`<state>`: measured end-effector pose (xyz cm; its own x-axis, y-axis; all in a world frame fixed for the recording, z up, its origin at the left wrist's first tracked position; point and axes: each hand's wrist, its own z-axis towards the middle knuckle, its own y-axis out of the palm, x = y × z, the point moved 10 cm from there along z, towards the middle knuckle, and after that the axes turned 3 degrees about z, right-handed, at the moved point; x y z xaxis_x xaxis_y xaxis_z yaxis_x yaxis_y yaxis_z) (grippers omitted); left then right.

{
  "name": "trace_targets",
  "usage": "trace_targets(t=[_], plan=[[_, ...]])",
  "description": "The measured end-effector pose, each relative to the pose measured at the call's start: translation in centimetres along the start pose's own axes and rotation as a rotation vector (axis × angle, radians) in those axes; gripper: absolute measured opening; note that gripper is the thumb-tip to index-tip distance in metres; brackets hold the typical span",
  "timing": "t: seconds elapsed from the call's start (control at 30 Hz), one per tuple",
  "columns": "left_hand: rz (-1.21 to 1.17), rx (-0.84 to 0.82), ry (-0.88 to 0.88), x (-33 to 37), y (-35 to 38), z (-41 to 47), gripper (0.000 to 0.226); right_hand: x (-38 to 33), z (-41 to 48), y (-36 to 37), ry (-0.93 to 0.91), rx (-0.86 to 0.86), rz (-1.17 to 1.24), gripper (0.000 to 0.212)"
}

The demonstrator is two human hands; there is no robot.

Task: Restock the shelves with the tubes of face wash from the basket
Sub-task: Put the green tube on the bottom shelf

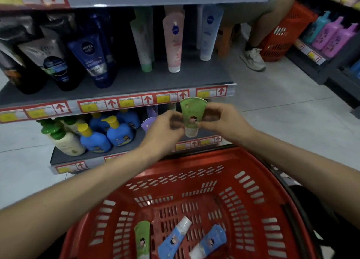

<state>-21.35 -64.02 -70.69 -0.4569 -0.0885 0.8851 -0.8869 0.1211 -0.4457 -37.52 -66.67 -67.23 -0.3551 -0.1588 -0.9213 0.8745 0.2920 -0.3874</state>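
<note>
Over the basket [243, 180], head view: green tube [191, 115] upright, cap down, before the lower shelf [93, 156].
Fingers: my left hand [165, 128] and right hand [220, 118] curl inward and pinch its lower half from either side.
Progress: judged midway; this tube is not yet shelved.
Remaining: spare green tube [143, 239], blue tube [174, 237] and second blue tube [209, 241] lie on the basket floor.

Red baskets, two: near basket [253, 180] at 6 o'clock, far basket [280, 42] at 2 o'clock. Tubes in near basket, three: one green basket tube [143, 239], first blue tube [173, 241], second blue tube [211, 241]. Green held tube [191, 110]: one. At 12 o'clock, pale shelf tubes [174, 38]: three.
</note>
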Motion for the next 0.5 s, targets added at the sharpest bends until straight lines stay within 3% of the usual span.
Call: trace_targets(t=[0.2,0.27,0.4,0.5], plan=[[0.025,-0.137,-0.264,-6.7,4.1,5.1,0.028,9.0,6.0,3.0,0.070,-0.162,-0.305,0.041],[0.001,-0.141,-0.336,-9.0,5.0,6.5,0.037,12.0,7.8,4.2,0.108,-0.203,-0.363,0.045],[-0.109,-0.042,-0.447,-11.5,5.8,8.2,0.037,16.1,10.7,6.3,0.194,-0.254,-0.396,0.062],[-0.243,0.049,-0.500,-13.2,6.3,9.7,0.037,17.3,12.3,7.3,0.202,-0.220,-0.490,0.043]])
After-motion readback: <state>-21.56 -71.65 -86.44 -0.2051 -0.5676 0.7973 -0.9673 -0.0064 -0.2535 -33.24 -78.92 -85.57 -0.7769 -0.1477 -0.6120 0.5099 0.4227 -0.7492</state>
